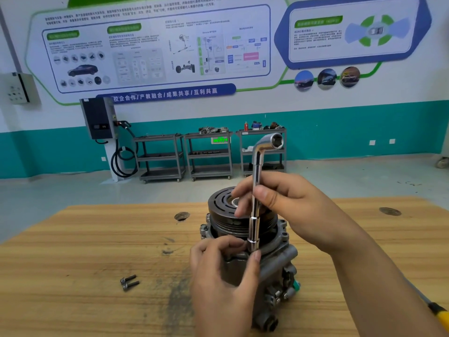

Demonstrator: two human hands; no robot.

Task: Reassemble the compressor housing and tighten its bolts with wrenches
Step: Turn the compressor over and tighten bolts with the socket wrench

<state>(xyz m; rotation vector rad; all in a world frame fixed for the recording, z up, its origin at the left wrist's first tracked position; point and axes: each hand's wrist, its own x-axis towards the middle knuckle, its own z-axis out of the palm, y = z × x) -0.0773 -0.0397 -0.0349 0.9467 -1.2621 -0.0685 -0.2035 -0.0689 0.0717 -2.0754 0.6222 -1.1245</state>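
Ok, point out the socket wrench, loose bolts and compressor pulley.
L-shaped socket wrench (256,164): head view, shaft below bend.
loose bolts (133,284): head view, nearer bolt's shank.
compressor pulley (218,203): head view, slotted face.

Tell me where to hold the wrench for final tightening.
Likely the short bent arm on top, from above: the wrench stands upright on the compressor, so that free sideways arm gives leverage. The right hand only pinches mid-shaft; the left hand steadies its lower socket.
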